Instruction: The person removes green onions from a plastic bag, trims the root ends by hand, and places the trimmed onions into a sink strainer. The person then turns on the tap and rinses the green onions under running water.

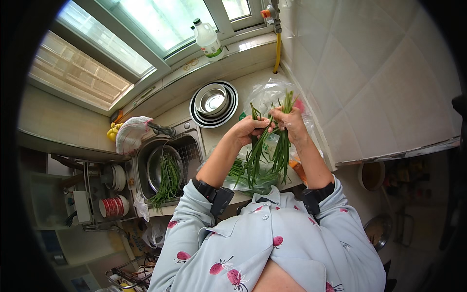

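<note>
My left hand (251,128) is closed around a few long green leaf stalks, which look like Chinese chives. Close to its right, my right hand (289,122) grips a thicker bunch of chives (281,155), pale stem ends up and leaves hanging down. Beneath both hands, more chives lie on clear and green-printed plastic bags (270,182) on the counter. Another pile of chives (168,179) rests in a metal basin (150,168) inside the sink, its leaves reaching over the front rim.
Nested metal bowls (234,106) stand left of the bags, beside the sink (199,140). A cloth (131,135) hangs over the faucet (162,129). Plastic jugs (211,42) stand on the windowsill. The tiled wall (365,91) bounds the right side; a dish rack holds red-patterned bowls (113,207) at left.
</note>
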`<action>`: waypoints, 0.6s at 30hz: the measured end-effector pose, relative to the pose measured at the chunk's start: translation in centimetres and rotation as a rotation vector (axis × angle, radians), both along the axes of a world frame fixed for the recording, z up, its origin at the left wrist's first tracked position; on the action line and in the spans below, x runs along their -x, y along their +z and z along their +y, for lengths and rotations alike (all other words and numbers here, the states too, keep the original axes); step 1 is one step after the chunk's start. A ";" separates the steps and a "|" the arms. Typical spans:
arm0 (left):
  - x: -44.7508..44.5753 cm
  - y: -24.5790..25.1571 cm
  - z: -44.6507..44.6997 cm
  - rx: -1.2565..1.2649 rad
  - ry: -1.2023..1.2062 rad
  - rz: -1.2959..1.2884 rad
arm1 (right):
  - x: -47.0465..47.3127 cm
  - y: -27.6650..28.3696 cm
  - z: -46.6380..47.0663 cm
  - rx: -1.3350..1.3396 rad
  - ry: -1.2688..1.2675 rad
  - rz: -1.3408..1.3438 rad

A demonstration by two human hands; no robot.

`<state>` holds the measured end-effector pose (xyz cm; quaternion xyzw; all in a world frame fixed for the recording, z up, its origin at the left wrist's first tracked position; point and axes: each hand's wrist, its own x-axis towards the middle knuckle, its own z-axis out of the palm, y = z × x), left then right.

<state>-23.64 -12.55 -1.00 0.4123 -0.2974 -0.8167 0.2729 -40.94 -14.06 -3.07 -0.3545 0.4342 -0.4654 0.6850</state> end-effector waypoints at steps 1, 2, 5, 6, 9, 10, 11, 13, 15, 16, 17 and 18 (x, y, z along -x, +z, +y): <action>-0.1 0.0 0.0 0.001 -0.018 0.001 | 0.0 0.0 -0.3 -0.005 -0.046 -0.035; -0.1 0.0 0.0 0.001 -0.036 0.003 | 0.2 0.1 -0.6 -0.047 -0.094 -0.047; -0.2 0.1 0.1 -0.012 -0.027 0.003 | 1.0 0.3 -1.1 -0.035 -0.173 -0.075; -0.2 0.1 0.1 -0.013 -0.012 -0.011 | 0.8 0.3 -0.9 0.061 -0.166 -0.090; 0.1 0.0 -0.1 -0.022 0.020 -0.029 | 0.6 0.4 0.0 0.012 0.076 -0.010; 0.1 -0.1 -0.1 -0.026 0.028 -0.024 | 0.5 0.4 0.0 0.017 0.135 -0.008; 0.0 -0.2 -0.1 -0.025 0.032 -0.011 | 0.6 0.4 0.0 0.004 0.106 -0.042; -0.5 -0.3 -0.1 -0.016 -0.001 -0.010 | 0.9 0.3 -0.2 -0.016 0.076 -0.118; -0.9 -0.6 -0.2 -0.017 -0.012 -0.029 | 1.3 0.3 -0.7 -0.020 0.065 -0.156; -1.1 -0.8 -0.2 -0.025 -0.004 -0.052 | 1.5 0.2 -0.9 -0.017 0.045 -0.157; -1.3 -1.0 -0.2 -0.041 0.005 -0.095 | 1.6 0.1 -1.0 -0.016 0.026 -0.157; -1.5 -1.1 -0.2 -0.040 -0.005 -0.054 | 1.8 0.1 -1.1 -0.017 0.025 -0.162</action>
